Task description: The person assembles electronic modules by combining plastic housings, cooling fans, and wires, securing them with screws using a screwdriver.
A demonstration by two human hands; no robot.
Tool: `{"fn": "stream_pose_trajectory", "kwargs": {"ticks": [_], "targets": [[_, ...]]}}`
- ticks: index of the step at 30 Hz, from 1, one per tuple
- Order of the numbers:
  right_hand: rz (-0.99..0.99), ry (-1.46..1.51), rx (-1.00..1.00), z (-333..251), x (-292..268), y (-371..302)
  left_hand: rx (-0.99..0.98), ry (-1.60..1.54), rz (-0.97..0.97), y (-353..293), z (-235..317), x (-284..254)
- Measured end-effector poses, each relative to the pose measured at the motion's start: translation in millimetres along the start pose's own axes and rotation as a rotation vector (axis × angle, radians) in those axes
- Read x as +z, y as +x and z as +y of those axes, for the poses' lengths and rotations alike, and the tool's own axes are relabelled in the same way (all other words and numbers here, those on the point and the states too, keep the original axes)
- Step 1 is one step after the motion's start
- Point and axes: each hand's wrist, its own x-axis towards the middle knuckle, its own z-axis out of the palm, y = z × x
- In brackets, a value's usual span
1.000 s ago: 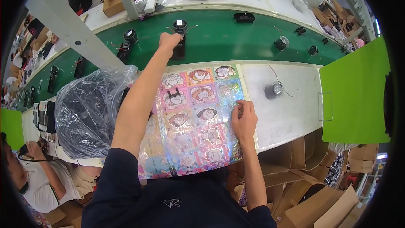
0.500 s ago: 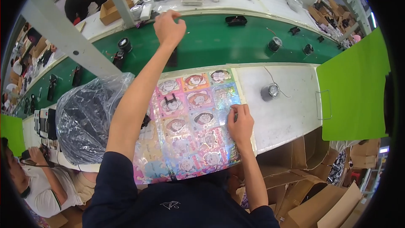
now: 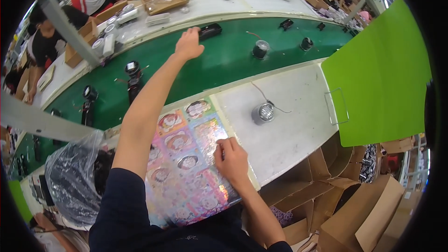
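Note:
My left hand (image 3: pixel 189 44) reaches far over the green belt, its fingers closed at the left end of a long black plastic housing (image 3: pixel 211 31). The grip itself is partly hidden by the fingers. Nearer to me, my right hand (image 3: pixel 232 161) is over a shiny sheet with colourful cartoon pictures (image 3: pixel 179 165), its fingers curled together. Whatever they hold, if anything, is hidden. On the white table to the right of the sheet stands a round clear-and-silver part with wires (image 3: pixel 263 113).
Black devices with round heads (image 3: pixel 133 75) and a round part (image 3: pixel 260 49) lie on the green belt (image 3: pixel 224 56). A plastic bag (image 3: pixel 72 182) sits left; a green panel (image 3: pixel 378 79) rises right. Cardboard boxes (image 3: pixel 336 196) stand below, and a metal post (image 3: pixel 70 28) crosses the upper left.
The view has swung to the right. My left hand has moved right along the belt to the black housing. My right hand stays at the sheet, its fingers still curled.

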Motion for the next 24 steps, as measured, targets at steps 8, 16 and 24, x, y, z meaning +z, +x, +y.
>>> {"fn": "stream_pose_trajectory", "kwargs": {"ticks": [8, 16, 24], "targets": [[-0.003, 0.025, -0.014, -1, -1, 2, -0.314, 0.128, -0.051, 49, -9, 39], [0.046, 0.055, -0.037, 2, -1, 4, 0.118, -0.437, -0.606, 21, 4, -19], [0.322, 0.228, 0.126, 8, -2, 0, 0.357, -0.430, -1.173, -115, 62, -90]]}}
